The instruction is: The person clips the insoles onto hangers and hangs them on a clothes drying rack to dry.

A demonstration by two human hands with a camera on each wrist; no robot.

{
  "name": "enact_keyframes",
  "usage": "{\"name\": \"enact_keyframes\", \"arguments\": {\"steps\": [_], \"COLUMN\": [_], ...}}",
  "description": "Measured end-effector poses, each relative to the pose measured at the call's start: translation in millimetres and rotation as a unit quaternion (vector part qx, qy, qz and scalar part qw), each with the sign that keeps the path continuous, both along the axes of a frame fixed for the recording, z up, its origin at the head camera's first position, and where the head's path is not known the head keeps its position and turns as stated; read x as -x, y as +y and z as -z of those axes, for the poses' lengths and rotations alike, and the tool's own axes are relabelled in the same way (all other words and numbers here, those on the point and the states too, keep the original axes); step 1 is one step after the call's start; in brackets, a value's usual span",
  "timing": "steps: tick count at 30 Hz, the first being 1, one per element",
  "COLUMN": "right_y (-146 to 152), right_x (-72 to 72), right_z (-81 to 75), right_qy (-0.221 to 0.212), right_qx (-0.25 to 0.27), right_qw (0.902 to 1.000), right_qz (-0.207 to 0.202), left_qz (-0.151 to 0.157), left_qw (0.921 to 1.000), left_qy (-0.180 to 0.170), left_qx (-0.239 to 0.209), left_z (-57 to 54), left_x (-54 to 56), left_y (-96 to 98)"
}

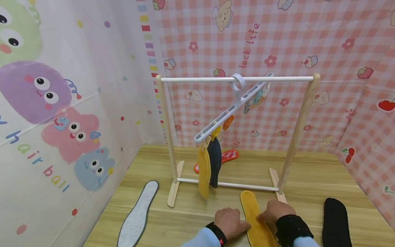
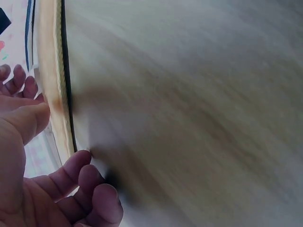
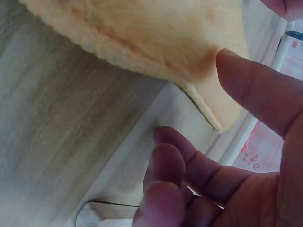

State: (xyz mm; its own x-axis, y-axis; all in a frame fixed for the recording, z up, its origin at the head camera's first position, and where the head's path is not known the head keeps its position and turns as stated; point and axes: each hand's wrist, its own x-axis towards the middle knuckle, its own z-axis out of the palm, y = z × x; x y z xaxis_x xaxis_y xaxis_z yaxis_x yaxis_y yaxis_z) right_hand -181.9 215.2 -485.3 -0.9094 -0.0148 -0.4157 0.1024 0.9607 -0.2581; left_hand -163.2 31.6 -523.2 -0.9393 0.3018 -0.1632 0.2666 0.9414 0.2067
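Observation:
A yellow insole [image 1: 256, 223] lies lengthwise on the wooden tabletop between both hands. My left hand [image 1: 229, 223] is at its left edge; in the left wrist view the thumb touches it and the other fingers are loosely bent beside the edge. On the other side, my right hand [image 1: 276, 212] has its thumb [image 3: 255, 85] on the insole's upper face, while its other fingers curve apart from it. Beyond the hands, a pale blue clip hanger [image 1: 220, 118] hangs tilted from a rack. A yellow insole [image 1: 203, 171] and a dark navy insole [image 1: 215, 163] are clipped to its lower end.
The rack's wooden post [image 1: 297, 133] and white lower bar [image 1: 243, 185] stand ahead of the hands. A grey insole [image 1: 139, 216] lies left, a black insole [image 1: 335, 223] right, and a red patterned insole [image 1: 229, 156] behind the rack. Several colored clips [image 1: 256, 97] hang at the hanger's far end.

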Motion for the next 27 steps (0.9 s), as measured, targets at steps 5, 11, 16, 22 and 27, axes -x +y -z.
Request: {"name": "enact_keyframes", "arguments": {"steps": [5, 11, 16, 22, 27], "right_y": [-2.7, -4.0, -6.6, -9.8, -10.0], "right_x": [-0.6, -4.2, -7.9, -9.9, -9.2], "right_z": [2.0, 5.1, 9.4, 9.7, 12.1], "right_qy": [-0.009, -0.012, -0.004, 0.006, 0.009], "right_qx": [0.007, 0.021, 0.028, 0.025, 0.031], "right_qw": [0.9998, 0.9997, 0.9996, 0.9996, 0.9993], "right_qz": [0.013, 0.009, -0.001, -0.015, -0.019], "left_qz": [0.009, 0.008, 0.020, 0.017, 0.002], "left_qw": [0.9999, 0.9998, 0.9996, 0.9997, 0.9985], "left_qy": [0.002, -0.016, -0.006, 0.019, 0.020], "left_qx": [0.007, 0.010, 0.021, -0.001, -0.050], "left_z": [2.9, 2.1, 4.2, 7.1, 7.0], "left_x": [-3.3, -6.9, -10.5, -12.8, -13.8], "left_y": [7.3, 15.6, 20.4, 20.4, 18.8]}}
